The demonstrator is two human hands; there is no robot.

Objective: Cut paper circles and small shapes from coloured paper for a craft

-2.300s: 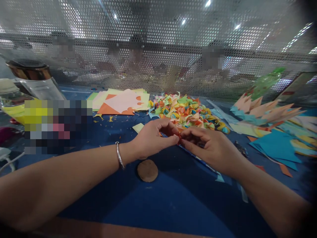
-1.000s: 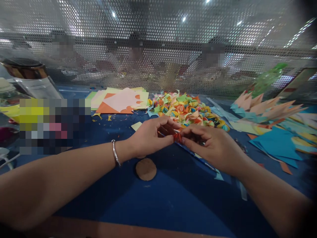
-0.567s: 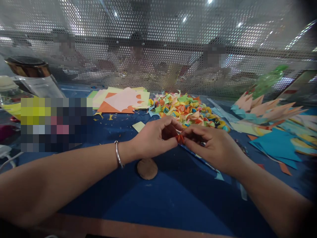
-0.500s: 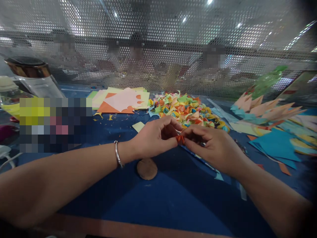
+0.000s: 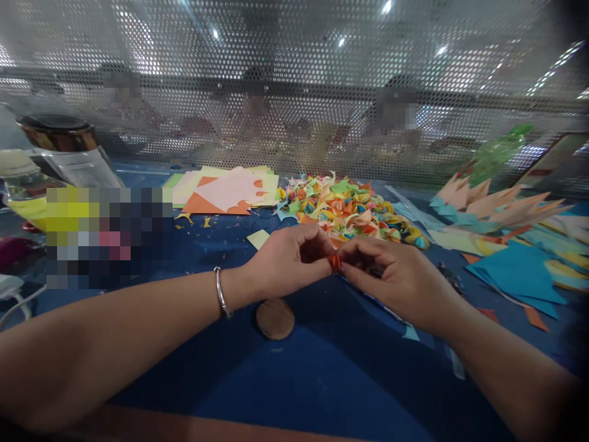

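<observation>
My left hand [image 5: 288, 264] and my right hand [image 5: 391, 279] meet fingertip to fingertip above the blue table [image 5: 322, 380]. Both pinch a small folded orange paper piece [image 5: 335, 262] between thumbs and forefingers. A silver bangle [image 5: 221, 292] circles my left wrist. Just behind my hands lies a heap of small curled coloured paper pieces [image 5: 352, 212]. A round brown disc [image 5: 275, 318] rests on the table under my left wrist.
Flat paper sheets [image 5: 227, 189] lie at the back left. Pointed peach and teal paper shapes [image 5: 497, 209] and blue sheets [image 5: 515, 267] spread on the right. A clear jar [image 5: 69, 150] stands far left. Several people sit behind a perforated metal screen [image 5: 294, 92].
The orange piece has been pressed smaller between my fingertips, and both hands have closed tighter on it. My arms have stayed in place.
</observation>
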